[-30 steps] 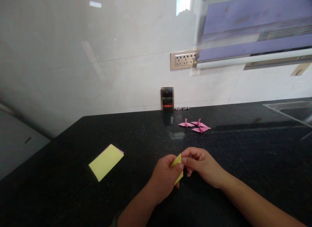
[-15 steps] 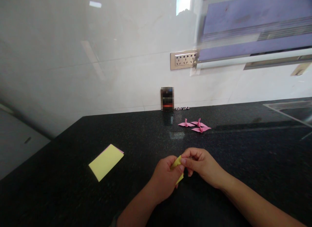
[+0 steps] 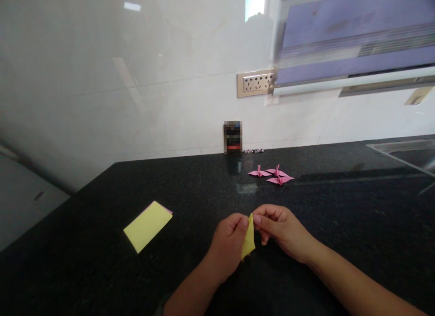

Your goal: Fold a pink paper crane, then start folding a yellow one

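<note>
A small folded piece of yellow paper stands nearly upright between my two hands, just above the black counter. My left hand pinches its left side with curled fingers. My right hand pinches its upper tip with thumb and forefinger. Both hands are closed on the paper.
A stack of yellow sheets with a pink one underneath lies to the left. Pink folded paper cranes sit farther back. A small dark box stands at the wall, under a socket strip. A sink edge is at far right.
The yellow paper has turned from a slanted, partly hidden position to nearly upright, with more of its face showing. My left thumb has shifted up along it; both hands stay in place.
</note>
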`<control>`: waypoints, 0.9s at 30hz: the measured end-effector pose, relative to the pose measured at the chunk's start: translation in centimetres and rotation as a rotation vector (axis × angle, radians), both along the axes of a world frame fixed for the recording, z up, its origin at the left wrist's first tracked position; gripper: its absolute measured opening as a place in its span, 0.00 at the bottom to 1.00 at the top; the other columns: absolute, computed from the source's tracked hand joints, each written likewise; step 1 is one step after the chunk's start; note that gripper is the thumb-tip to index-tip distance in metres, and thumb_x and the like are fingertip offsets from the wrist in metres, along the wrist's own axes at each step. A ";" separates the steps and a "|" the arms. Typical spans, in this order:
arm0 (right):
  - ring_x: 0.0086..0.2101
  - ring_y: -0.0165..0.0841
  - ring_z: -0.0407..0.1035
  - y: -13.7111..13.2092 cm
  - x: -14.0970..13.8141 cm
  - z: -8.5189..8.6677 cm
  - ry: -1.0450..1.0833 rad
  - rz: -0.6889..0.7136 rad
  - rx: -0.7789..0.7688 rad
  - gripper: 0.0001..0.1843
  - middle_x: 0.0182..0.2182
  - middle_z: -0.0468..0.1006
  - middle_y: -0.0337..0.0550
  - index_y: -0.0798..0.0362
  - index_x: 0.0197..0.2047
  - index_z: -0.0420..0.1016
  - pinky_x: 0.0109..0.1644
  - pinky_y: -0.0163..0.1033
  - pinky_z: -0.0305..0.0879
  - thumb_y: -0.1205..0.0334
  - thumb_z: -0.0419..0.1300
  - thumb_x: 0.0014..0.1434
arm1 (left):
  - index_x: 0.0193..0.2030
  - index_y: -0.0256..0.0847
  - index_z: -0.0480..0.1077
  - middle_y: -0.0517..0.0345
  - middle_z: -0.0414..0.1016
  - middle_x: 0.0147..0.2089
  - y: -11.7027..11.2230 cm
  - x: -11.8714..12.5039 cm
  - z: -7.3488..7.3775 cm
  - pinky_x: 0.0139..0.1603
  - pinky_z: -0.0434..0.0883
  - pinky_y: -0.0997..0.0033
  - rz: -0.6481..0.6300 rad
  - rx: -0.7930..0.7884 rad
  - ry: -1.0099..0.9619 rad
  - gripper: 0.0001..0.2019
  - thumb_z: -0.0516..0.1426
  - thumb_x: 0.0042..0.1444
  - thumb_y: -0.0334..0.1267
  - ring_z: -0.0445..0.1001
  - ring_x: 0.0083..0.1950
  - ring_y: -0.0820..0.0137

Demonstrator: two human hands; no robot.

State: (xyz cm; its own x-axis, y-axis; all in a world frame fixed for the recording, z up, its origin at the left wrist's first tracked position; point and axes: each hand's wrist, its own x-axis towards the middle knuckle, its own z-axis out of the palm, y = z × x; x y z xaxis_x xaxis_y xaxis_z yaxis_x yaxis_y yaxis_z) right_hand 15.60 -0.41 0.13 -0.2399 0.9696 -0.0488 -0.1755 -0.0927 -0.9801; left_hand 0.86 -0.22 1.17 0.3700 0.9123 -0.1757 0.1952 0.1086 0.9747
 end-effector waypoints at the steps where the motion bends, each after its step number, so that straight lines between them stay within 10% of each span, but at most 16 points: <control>1: 0.17 0.21 0.59 0.0 0.0 -0.1 0.010 0.002 -0.005 0.12 0.21 0.68 0.35 0.57 0.29 0.70 0.20 0.30 0.59 0.55 0.58 0.50 | 0.29 0.38 0.63 0.63 0.62 0.19 0.0 0.0 -0.1 0.16 0.58 0.79 0.015 -0.011 -0.002 0.15 0.46 0.53 0.48 0.61 0.19 0.76; 27: 0.16 0.21 0.60 0.0 -0.2 -0.3 -0.026 -0.048 -0.031 0.12 0.20 0.71 0.37 0.57 0.26 0.70 0.19 0.29 0.56 0.55 0.61 0.46 | 0.27 0.35 0.68 0.60 0.66 0.22 0.3 -0.1 -0.2 0.23 0.59 0.77 0.114 0.058 -0.038 0.12 0.53 0.48 0.43 0.62 0.23 0.75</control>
State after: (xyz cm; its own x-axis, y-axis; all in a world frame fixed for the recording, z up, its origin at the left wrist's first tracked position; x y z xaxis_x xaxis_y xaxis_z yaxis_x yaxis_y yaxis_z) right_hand 15.37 -0.42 -0.13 -0.1917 0.9778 -0.0841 -0.1549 -0.1148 -0.9812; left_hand 0.74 0.10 0.95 0.2685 0.9571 -0.1090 0.1477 0.0709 0.9865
